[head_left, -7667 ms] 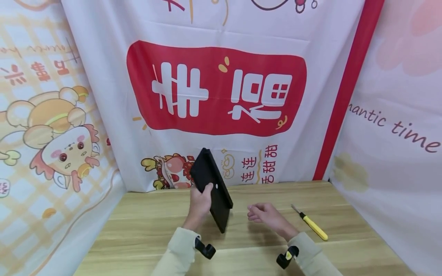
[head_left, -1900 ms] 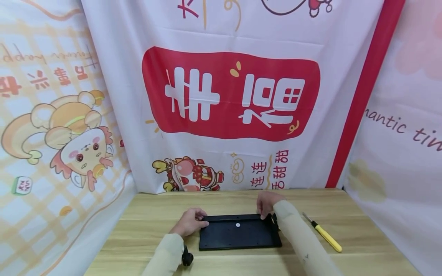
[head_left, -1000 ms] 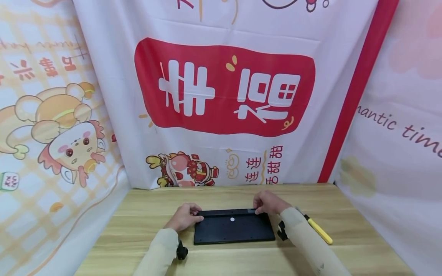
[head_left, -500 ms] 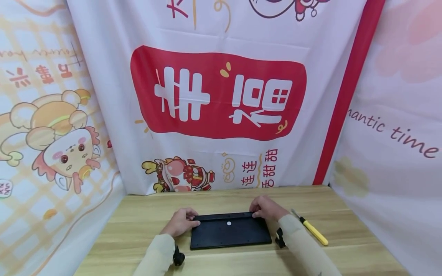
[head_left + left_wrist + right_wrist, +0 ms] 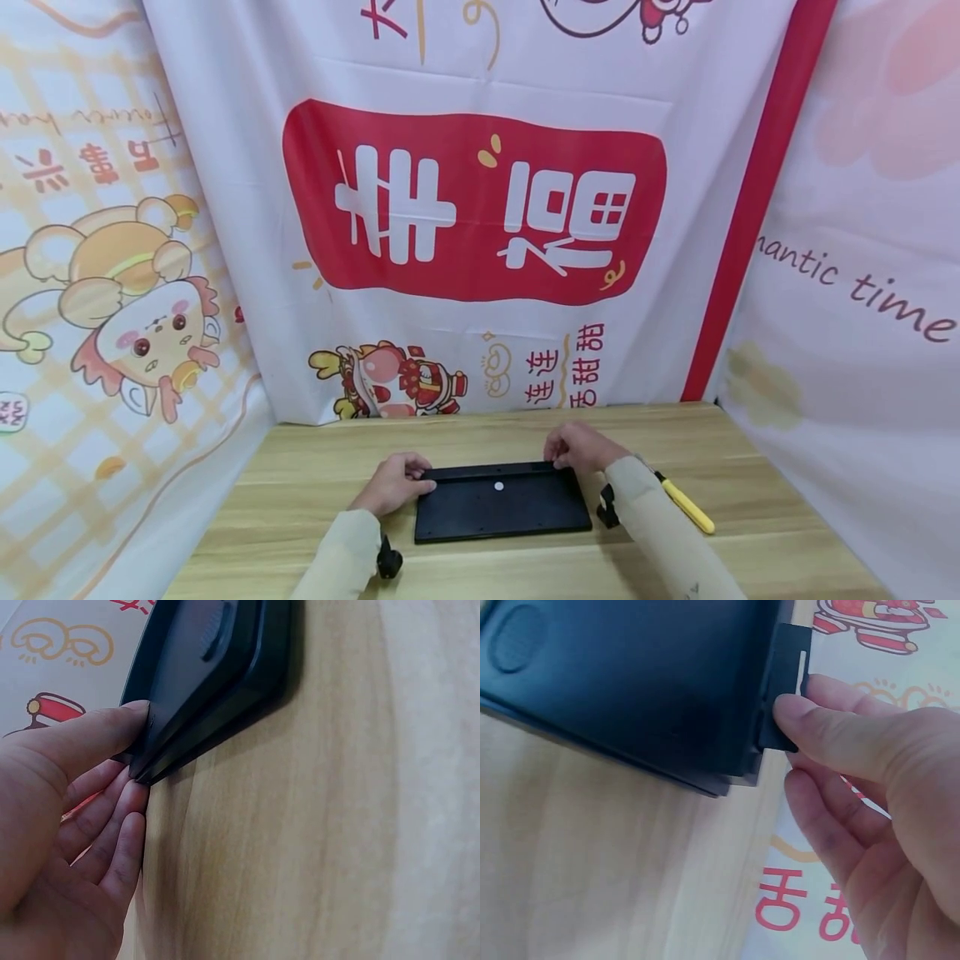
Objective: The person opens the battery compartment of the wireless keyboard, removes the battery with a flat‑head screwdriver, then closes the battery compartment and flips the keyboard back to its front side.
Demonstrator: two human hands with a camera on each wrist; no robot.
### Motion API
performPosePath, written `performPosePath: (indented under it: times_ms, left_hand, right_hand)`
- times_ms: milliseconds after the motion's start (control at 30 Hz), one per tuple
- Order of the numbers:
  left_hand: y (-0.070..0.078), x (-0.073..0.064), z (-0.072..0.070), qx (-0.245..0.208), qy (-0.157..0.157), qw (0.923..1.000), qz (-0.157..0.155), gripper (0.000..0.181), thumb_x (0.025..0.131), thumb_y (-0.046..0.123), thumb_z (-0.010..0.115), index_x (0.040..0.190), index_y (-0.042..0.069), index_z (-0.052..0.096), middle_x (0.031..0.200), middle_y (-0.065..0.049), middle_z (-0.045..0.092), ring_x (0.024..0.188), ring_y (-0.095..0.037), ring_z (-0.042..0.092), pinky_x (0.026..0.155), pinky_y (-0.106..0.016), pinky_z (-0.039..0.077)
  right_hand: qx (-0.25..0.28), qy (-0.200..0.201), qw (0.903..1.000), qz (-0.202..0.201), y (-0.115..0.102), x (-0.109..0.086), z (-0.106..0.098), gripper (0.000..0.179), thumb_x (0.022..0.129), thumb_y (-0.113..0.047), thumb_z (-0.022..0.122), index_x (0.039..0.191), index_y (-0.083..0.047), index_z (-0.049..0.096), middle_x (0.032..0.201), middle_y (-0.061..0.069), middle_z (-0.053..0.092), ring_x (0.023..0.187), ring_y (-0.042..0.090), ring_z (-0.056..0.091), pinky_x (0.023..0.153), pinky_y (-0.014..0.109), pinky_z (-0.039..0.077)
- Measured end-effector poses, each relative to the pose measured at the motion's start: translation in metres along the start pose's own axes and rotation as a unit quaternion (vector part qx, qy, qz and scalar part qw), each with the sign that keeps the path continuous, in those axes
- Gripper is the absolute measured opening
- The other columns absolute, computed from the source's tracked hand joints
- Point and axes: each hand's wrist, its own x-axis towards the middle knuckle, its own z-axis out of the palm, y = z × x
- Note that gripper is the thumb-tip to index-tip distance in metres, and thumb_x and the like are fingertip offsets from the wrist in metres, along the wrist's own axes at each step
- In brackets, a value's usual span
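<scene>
A flat black keyboard (image 5: 502, 510) lies underside up on the wooden table, its raised ridge at the far side and a white round dot near its middle. At the far left corner my left hand (image 5: 392, 483) grips its edge, thumb on top and fingers curled against the side, as the left wrist view shows. By the ridge's right end my right hand (image 5: 587, 450) pinches a small flat black piece (image 5: 785, 679) with a light slit along it, between thumb and fingers. In the right wrist view this piece overlaps the keyboard's ridge, and a round rubber foot (image 5: 519, 637) shows beyond.
A screwdriver (image 5: 686, 504) with a yellow handle lies to the right, its shaft partly hidden by my right sleeve. Printed cloth (image 5: 480, 358) hangs behind the table (image 5: 315, 533) and along both sides.
Several seconds ago my left hand held the keyboard upright and my right hand was free. The keyboard then came down flat, with both hands at its far edge. Little has moved in the last half second.
</scene>
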Motion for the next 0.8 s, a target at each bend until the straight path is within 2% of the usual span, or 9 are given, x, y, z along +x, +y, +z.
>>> performPosePath:
  times_ms: [133,400,800]
  left_hand:
    - [-0.002,0.0,-0.001,0.002,-0.001,1.0,0.0,0.027,0.091,0.017,0.085,0.114,0.009,0.076,0.106,-0.003,0.073,0.097,-0.017,0.064,0.09,-0.042,0.056]
    - [-0.003,0.0,0.0,-0.003,-0.008,0.9999,0.007,0.027,0.091,0.02,0.085,0.115,0.01,0.076,0.107,-0.003,0.073,0.098,-0.017,0.063,0.089,-0.041,0.056]
    - [-0.008,0.003,0.0,-0.006,-0.013,0.9998,0.014,0.027,0.091,0.021,0.085,0.115,0.012,0.075,0.109,-0.003,0.072,0.099,-0.018,0.063,0.09,-0.042,0.056]
  right_hand:
    - [0.001,-0.004,1.0,0.007,-0.001,0.007,-0.006,0.02,0.086,0.013,0.076,0.092,-0.007,0.079,0.09,0.003,0.076,0.081,0.01,0.067,0.072,0.026,0.057]
    - [-0.016,0.023,0.9995,0.016,-0.003,0.018,-0.015,0.018,0.087,0.012,0.076,0.091,-0.005,0.078,0.09,0.007,0.076,0.084,0.017,0.07,0.073,0.03,0.058]
    - [-0.004,0.041,0.9981,0.046,0.017,0.035,0.004,0.021,0.083,0.012,0.074,0.089,-0.008,0.077,0.085,0.004,0.074,0.077,0.012,0.063,0.068,0.029,0.054]
